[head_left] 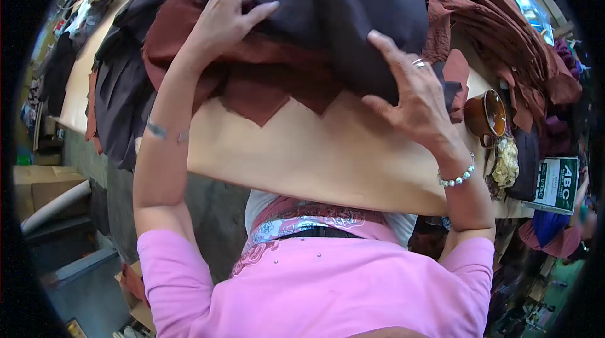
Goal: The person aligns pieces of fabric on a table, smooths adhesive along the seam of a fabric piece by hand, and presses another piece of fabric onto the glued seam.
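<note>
A large dark leather piece (372,4) lies bunched over the far part of the table, with reddish-brown leather pieces (255,95) under it. My left hand (236,13) rests on the dark leather with thumb and fingers apart. To the right, my right hand (413,89) is spread at the leather's near right edge, its fingers touching or just over it; contact is hard to tell. It wears a ring, and a beaded bracelet sits on the wrist. Neither hand grips anything. The far side of the leather runs out of view.
A brown mug (485,114) stands right of my right hand, beside a crumpled yellowish bundle (506,161). Gathered red-brown leather (504,29) covers the table's right side. An ABC-labelled box (556,185) is at far right. The pale tabletop (302,155) ends at my waist.
</note>
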`<state>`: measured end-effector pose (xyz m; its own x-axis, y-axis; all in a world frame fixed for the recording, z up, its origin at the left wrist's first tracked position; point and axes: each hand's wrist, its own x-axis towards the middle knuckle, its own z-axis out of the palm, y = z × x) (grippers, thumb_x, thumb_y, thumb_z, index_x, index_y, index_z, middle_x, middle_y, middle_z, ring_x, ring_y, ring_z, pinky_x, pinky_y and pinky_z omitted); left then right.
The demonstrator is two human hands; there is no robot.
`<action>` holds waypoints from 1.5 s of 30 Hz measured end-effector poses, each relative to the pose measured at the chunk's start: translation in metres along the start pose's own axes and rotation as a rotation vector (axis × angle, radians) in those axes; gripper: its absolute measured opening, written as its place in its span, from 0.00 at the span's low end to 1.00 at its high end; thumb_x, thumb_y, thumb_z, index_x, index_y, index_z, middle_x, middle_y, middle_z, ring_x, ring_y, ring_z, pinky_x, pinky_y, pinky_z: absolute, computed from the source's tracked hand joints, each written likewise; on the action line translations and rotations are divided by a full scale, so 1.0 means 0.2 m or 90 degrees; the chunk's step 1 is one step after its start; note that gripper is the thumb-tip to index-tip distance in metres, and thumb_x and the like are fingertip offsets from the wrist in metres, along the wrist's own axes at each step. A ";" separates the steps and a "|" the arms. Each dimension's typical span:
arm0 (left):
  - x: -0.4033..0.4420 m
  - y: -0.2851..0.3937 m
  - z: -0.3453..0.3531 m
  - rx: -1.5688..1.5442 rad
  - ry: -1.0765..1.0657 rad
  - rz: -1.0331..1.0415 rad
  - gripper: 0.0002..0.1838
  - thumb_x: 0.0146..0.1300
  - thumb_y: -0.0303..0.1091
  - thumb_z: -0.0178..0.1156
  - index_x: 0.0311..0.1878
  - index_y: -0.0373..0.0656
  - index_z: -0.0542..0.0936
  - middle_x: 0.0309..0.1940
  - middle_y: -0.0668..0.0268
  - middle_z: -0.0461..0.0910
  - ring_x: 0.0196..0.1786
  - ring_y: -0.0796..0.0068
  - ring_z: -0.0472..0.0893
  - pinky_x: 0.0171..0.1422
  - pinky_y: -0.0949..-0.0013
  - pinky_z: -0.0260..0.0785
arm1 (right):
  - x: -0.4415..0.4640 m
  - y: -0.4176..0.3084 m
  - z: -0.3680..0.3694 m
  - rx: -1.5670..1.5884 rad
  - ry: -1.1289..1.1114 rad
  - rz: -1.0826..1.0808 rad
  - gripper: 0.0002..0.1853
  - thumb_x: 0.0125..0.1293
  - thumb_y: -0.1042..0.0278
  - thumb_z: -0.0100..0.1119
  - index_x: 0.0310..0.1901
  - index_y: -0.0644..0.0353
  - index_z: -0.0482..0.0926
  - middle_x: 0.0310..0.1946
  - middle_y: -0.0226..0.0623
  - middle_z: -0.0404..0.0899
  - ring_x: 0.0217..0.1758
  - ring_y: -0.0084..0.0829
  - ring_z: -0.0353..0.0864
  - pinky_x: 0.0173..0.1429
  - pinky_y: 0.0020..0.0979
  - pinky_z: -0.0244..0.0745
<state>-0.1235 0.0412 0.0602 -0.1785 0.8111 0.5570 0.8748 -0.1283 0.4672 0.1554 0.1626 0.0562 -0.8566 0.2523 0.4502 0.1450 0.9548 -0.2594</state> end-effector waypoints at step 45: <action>-0.53 -0.19 -0.30 -0.477 0.048 -0.417 0.24 0.63 0.31 0.58 0.61 0.35 0.69 0.61 0.64 0.69 0.63 0.78 0.67 0.70 0.76 0.53 | -0.36 -0.12 0.07 0.010 -0.265 -0.021 0.39 0.49 0.61 0.64 0.67 0.43 0.62 0.53 0.40 0.73 0.50 0.39 0.76 0.47 0.34 0.73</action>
<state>-0.1655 -0.0743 0.0248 -0.5749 0.8157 0.0644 0.0885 -0.0163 0.9959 0.2058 0.1199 0.0178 -0.9881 0.1338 0.0760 0.1094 0.9580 -0.2649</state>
